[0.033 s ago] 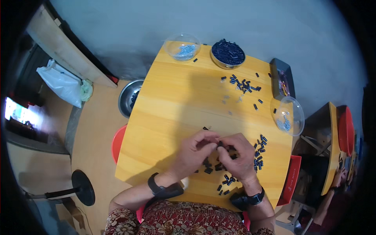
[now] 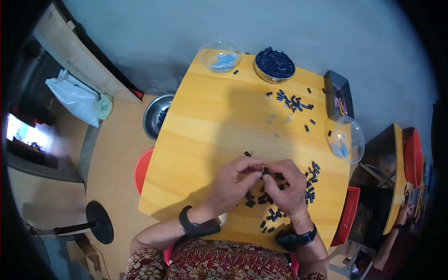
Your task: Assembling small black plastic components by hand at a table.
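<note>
My left hand (image 2: 229,185) and my right hand (image 2: 290,192) meet above the near half of a yellow wooden table (image 2: 186,144). Both are closed, thumbs and fingertips pinched together on a small black piece (image 2: 266,171) that is mostly hidden by the fingers. Loose small black pieces (image 2: 250,203) lie on the wood beneath and between the hands. Beside my right hand spreads a longer cluster of black pieces (image 2: 311,186), and a smaller group (image 2: 271,217) sits nearer my body. One black piece with a thin pale end (image 2: 248,153) rests just beyond my left fingers.
At the far edge stand a clear bowl of light-blue bits (image 2: 220,59) and a metal bowl heaped with black pieces (image 2: 275,65). A grey tray (image 2: 334,95) and another clear bowl (image 2: 353,140) line the right side. More black pieces (image 2: 292,102) are scattered near the back.
The whole scene sits slightly further right and lower in the picture. Both hands stay pinched together in almost the same place, with the fingertips shifted only a little.
</note>
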`<action>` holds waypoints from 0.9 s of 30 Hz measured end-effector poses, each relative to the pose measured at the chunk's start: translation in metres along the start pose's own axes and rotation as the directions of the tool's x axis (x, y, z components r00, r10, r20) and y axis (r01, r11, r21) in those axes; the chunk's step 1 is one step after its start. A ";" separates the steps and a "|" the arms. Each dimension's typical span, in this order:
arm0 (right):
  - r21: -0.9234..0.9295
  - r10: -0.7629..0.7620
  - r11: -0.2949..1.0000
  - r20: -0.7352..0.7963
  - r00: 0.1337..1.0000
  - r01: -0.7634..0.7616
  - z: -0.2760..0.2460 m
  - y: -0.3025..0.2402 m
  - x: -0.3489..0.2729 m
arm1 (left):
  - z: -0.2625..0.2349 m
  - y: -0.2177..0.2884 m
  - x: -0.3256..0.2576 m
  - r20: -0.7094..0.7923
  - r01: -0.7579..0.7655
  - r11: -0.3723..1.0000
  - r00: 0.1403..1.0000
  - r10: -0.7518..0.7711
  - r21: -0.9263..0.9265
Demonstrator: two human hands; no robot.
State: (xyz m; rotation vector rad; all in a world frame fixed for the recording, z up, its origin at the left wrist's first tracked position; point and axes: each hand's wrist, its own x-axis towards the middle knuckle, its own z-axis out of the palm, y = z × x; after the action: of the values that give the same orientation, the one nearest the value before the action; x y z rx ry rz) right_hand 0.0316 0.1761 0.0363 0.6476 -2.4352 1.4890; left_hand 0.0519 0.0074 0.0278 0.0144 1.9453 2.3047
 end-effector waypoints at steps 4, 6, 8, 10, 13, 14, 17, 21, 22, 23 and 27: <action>0.150 0.135 0.979 0.037 0.990 -0.139 -0.001 0.000 -0.004 | 0.001 0.011 0.001 0.087 -0.362 0.796 0.926 0.368 0.486; 0.198 0.182 0.962 0.064 0.981 -0.191 -0.001 0.000 -0.005 | 0.001 0.009 0.000 0.076 -0.359 0.803 0.926 0.369 0.475; 0.315 0.254 0.909 0.104 0.962 -0.274 -0.002 0.000 -0.006 | 0.003 0.010 0.000 0.070 -0.345 0.812 0.932 0.355 0.472; 0.307 0.259 0.911 0.098 0.961 -0.276 -0.002 0.002 -0.006 | 0.003 0.009 0.002 0.065 -0.329 0.822 0.939 0.339 0.464; 0.258 0.211 0.940 0.073 0.975 -0.223 -0.004 0.003 -0.004 | 0.003 0.008 0.005 0.039 -0.296 0.881 0.952 0.303 0.371; 0.211 0.160 0.963 0.055 0.986 -0.168 -0.005 0.003 -0.003 | 0.002 0.007 0.005 0.028 -0.282 0.889 0.956 0.291 0.360; 0.081 0.074 0.994 0.009 0.997 -0.074 -0.005 0.000 0.000 | 0.001 0.002 0.003 -0.003 -0.178 0.955 0.983 0.184 0.236; 0.025 -0.025 0.999 0.007 1.000 0.025 -0.005 0.001 0.002 | -0.002 -0.004 0.002 0.010 0.043 0.999 0.999 -0.043 -0.026; -0.012 -0.073 0.997 0.003 0.997 0.073 -0.004 0.001 0.002 | -0.002 -0.003 0.002 0.010 0.043 0.999 0.999 -0.043 -0.027; -0.050 -0.122 0.991 0.001 0.993 0.122 -0.003 0.001 0.002 | -0.001 0.000 0.002 0.023 0.072 0.996 0.997 -0.070 -0.059; -0.102 -0.197 0.975 0.032 0.980 0.200 -0.002 0.005 0.002 | -0.002 0.002 0.002 0.073 0.128 0.982 0.990 -0.118 -0.142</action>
State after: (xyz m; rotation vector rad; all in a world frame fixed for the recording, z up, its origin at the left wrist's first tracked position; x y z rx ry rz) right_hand 0.0275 0.1791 0.0334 0.8601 -2.3647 1.2755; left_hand 0.0497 0.0054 0.0294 -0.0436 1.6925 2.3290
